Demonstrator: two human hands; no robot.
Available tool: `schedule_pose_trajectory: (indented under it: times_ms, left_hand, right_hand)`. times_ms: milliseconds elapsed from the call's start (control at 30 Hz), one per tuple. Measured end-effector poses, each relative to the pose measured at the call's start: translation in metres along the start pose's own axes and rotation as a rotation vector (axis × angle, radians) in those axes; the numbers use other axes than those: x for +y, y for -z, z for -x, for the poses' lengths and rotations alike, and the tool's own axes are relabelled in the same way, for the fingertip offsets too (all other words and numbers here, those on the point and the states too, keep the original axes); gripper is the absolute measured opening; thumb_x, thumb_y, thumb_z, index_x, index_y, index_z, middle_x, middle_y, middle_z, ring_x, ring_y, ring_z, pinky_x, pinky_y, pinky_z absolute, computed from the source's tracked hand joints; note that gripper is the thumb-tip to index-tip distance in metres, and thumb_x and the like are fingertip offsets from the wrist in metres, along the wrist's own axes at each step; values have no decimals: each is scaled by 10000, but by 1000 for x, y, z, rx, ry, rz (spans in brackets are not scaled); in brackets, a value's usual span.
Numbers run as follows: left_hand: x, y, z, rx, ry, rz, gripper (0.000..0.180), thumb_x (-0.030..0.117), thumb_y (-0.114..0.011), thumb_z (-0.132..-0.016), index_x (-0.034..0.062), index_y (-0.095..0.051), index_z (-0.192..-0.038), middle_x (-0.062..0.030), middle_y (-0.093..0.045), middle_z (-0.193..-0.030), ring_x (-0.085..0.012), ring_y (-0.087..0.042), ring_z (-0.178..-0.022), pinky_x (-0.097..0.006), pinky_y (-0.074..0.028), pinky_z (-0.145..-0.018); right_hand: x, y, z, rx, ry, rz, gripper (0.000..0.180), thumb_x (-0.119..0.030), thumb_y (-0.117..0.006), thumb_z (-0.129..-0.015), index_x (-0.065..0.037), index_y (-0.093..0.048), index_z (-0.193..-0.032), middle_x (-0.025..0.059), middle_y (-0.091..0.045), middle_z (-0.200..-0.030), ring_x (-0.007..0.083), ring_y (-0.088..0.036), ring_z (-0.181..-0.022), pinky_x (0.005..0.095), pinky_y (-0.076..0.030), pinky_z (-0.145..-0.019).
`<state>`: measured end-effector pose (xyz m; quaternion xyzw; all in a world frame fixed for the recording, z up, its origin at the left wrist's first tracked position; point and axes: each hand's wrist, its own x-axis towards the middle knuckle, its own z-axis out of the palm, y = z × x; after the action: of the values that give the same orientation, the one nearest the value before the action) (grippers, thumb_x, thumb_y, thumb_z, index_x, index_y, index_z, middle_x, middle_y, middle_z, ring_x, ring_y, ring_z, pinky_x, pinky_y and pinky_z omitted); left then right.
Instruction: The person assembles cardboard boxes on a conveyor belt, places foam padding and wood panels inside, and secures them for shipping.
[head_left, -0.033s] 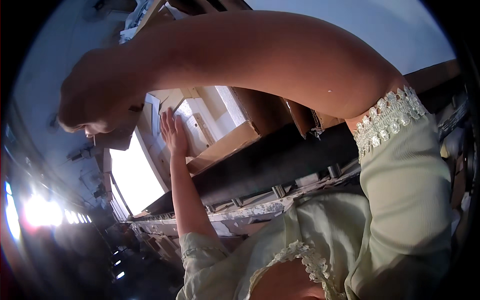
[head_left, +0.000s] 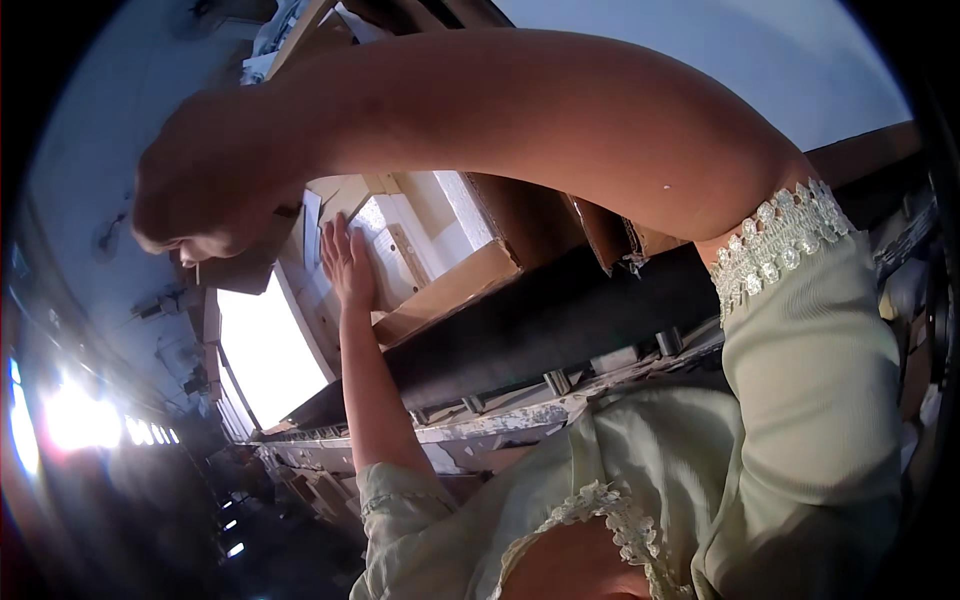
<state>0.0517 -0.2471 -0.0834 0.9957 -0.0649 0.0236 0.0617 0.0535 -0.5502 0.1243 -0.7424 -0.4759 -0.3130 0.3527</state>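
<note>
The left hand (head_left: 348, 265) lay with its grip spread at the open cardboard box (head_left: 455, 290), which sat on a black surface (head_left: 530, 322). The right hand (head_left: 205, 190) curled beside a brown panel (head_left: 242, 272); whether it pinched anything was unclear.

A long black belt with an open box on it
The black belt (head_left: 560, 315) slants across the middle of the frame, higher on the right. An open brown cardboard box (head_left: 450, 293) sits on it near the center. A bright white panel (head_left: 265, 345) stands at its left end. Along the near side runs a worn, chipped edge (head_left: 520, 422) with short round metal posts (head_left: 558, 383).
</note>
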Motion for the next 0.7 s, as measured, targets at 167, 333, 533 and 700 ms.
schedule_pose_trajectory:
  times_ms: [167,333,533,700]
  left_hand:
    - [-16,3,3,-134,176,-1,602,507,-360,-940,151,-343,-1424,-115,-334,-1460,-279,-267,-1363,-375,-168,-1109]
    - [-44,-7,11,147,-85,-40,571,480,-392,-907,200,-361,-1404,-146,-299,-1476,-314,-244,-1374,-480,-129,-1108]
    - [-32,6,12,-7,3,15,599,516,-306,-921,208,-320,-1434,-137,-216,-1518,-364,-151,-1403,-542,-95,-1107]
    - [-44,16,23,-13,-119,74,631,486,-408,-902,184,-292,-1444,-154,-227,-1508,-372,-196,-1387,-509,-198,-1095]
  right_hand:
    - [-34,-44,34,-47,14,206,198,-236,-637,-808,-70,-621,-700,80,-647,-659,216,-658,-621,335,-540,-583]
    - [-54,-107,92,-161,70,359,197,-278,-659,-801,-100,-593,-749,14,-610,-794,197,-590,-787,328,-498,-688]
    - [-78,-134,133,-490,-647,277,106,-164,-623,-805,-71,-665,-833,40,-657,-831,220,-590,-892,363,-506,-727]
    - [-81,-175,81,-566,-591,410,154,-165,-587,-840,-57,-670,-912,76,-652,-912,275,-557,-955,386,-460,-843]
